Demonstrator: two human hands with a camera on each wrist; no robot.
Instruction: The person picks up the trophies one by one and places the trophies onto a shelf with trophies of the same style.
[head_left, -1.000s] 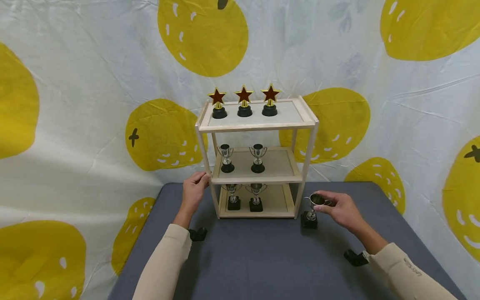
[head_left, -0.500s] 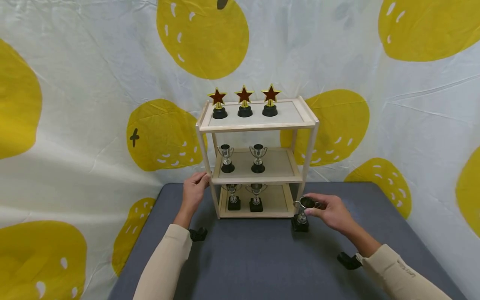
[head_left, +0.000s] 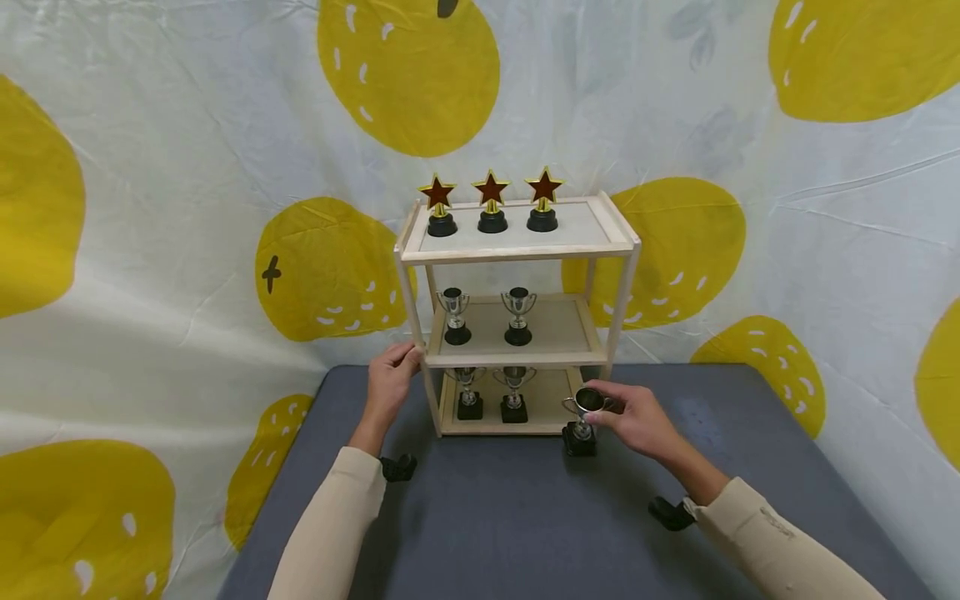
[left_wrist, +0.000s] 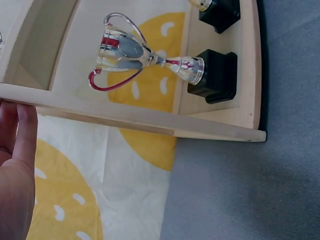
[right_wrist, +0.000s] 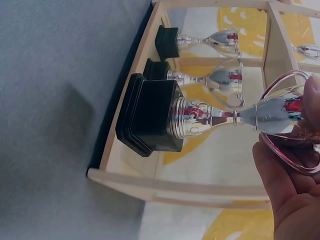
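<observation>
My right hand (head_left: 632, 419) grips a silver trophy cup (head_left: 579, 438) by its bowl and handle, upright, in front of the rack's lower right corner. In the right wrist view the cup's square black base (right_wrist: 152, 115) hangs above the table, its shadow apart from it. My left hand (head_left: 392, 381) holds the left front post of a wooden three-tier shelf (head_left: 517, 360), at middle-tier height; in the left wrist view its fingers (left_wrist: 22, 132) meet the post's edge. Two silver cups stand on the bottom tier, among them a left one (head_left: 469, 404) and a right one (head_left: 513, 407).
On the middle tier are two more silver cups, a left one (head_left: 456, 317) and a right one (head_left: 518, 317). Three star trophies, one at the right (head_left: 543, 200), line the top tier. Beneath everything lies a grey table (head_left: 487, 517); a lemon-print curtain (head_left: 187, 208) hangs behind.
My right hand has carried the silver trophy cup leftward, from beside the shelf to in front of its lower right corner. The left hand keeps its place on the post.
</observation>
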